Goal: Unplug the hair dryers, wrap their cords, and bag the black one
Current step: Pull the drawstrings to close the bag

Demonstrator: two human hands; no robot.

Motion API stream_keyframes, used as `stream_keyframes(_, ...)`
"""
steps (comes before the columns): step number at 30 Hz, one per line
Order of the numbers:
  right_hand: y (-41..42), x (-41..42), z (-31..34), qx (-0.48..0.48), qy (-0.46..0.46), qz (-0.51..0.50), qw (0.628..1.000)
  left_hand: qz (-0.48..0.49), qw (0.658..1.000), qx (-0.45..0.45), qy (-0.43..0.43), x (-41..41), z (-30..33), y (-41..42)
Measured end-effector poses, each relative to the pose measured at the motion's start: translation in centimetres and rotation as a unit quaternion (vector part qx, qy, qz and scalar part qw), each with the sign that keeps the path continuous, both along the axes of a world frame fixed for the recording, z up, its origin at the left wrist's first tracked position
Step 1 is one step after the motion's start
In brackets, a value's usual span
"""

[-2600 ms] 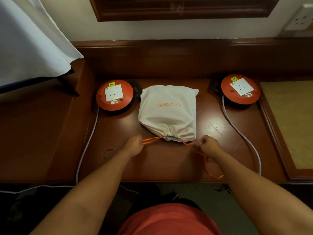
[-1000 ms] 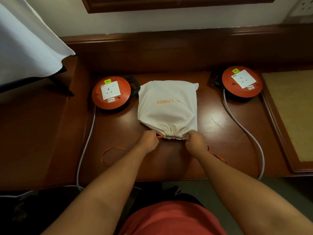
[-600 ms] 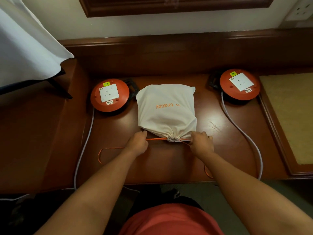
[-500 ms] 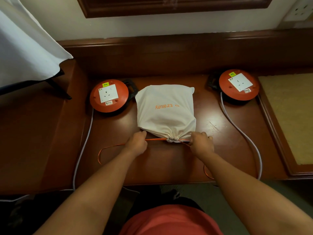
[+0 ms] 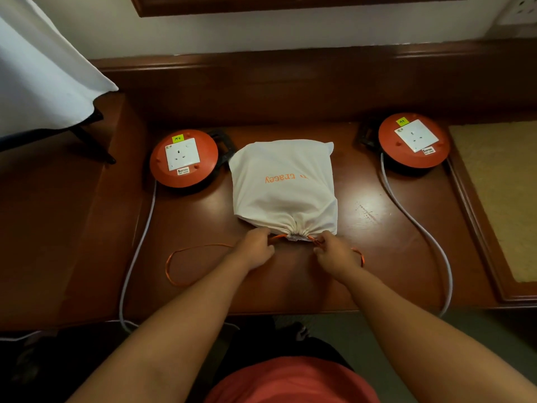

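2 hands work at the gathered mouth of the cream cloth drawstring bag (image 5: 284, 187), which lies in the middle of the dark red-brown wooden desk (image 5: 363, 271) with its orange lettering facing up and its neck toward 6 o'clock.

Head view: the left hand (image 5: 254, 251) sits at 7 o'clock of the bag's neck, fingers curled round the thin orange drawstring (image 5: 186, 257), whose slack loop trails across the desk toward 9 o'clock. The right hand (image 5: 334, 253) sits at 5 o'clock of the neck, fingers pinching the other run of the cord, a short bend of which shows past the knuckles at 3 o'clock.

Half a second ago the hands were spread wider, the cord drawn taut between them in a straight line; now both have come in close to the puckered mouth and the cord between them is short and bowed. The mouth looks fully cinched, so the pull seems finished, and the hands are likely placed to tie or tidy the cord.

No hair dryer is visible; the black one is presumably inside the bulging bag, though that cannot be seen. At 10 o'clock and 2 o'clock stand 2 round orange cable reels, the left reel (image 5: 183, 158) and the right reel (image 5: 414, 141), each socket free of any plug, white leads running off toward 6 o'clock. Bagging looks all but done.
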State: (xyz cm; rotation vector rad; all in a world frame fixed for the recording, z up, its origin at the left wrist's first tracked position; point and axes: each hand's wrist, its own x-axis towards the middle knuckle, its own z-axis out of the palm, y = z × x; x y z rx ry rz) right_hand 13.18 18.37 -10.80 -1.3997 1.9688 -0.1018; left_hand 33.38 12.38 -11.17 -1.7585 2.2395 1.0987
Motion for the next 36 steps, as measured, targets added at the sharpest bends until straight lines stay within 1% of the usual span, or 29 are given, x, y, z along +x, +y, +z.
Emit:
stream_keyframes(3, -0.1, 0.6, -0.3, -0.024, -0.035, -0.057, 0.997, 0.034, 0.999, 0.009, 0.022, -1.2, 0.0, 0.2)
stream_keyframes(5, -0.3, 0.8, -0.3, -0.035, -0.042, -0.08, 0.995, 0.066, 0.997, 0.009, 0.036, -1.6, -0.1, 0.3)
stream_keyframes(9, -0.7, 0.7, 0.1, -0.045, -0.036, -0.082, 0.995, 0.113, 0.991, 0.009, 0.066, -1.9, 0.2, 0.3)
stream_keyframes(13, -0.9, 0.5, 0.4, -0.049, -0.025, -0.073, 0.996, 0.118, 0.99, 0.001, 0.081, -1.9, 0.5, 0.1)
stream_keyframes(15, -1.0, 0.5, 0.6, -0.048, -0.016, -0.056, 0.997, 0.111, 0.991, -0.005, 0.075, -1.9, 0.6, -0.1)
stream_keyframes(18, -1.1, 0.4, 0.7, -0.05, 0.009, -0.013, 0.999, 0.07, 0.996, -0.023, 0.046, -2.1, 0.7, -0.2)
stream_keyframes(22, -1.6, 0.0, 1.2, -0.028, 0.091, 0.064, 0.993, 0.021, 0.999, -0.047, 0.004, -2.2, 0.6, -0.2)
stream_keyframes(26, -2.0, -0.6, 1.5, -0.041, 0.161, 0.134, 0.977, -0.018, 0.997, -0.065, -0.028, -2.0, 0.8, -0.2)
stream_keyframes(36, -1.4, -2.7, 1.0, -0.054, 0.184, 0.177, 0.965, -0.044, 0.994, -0.086, -0.042, -1.2, 1.1, -0.3)
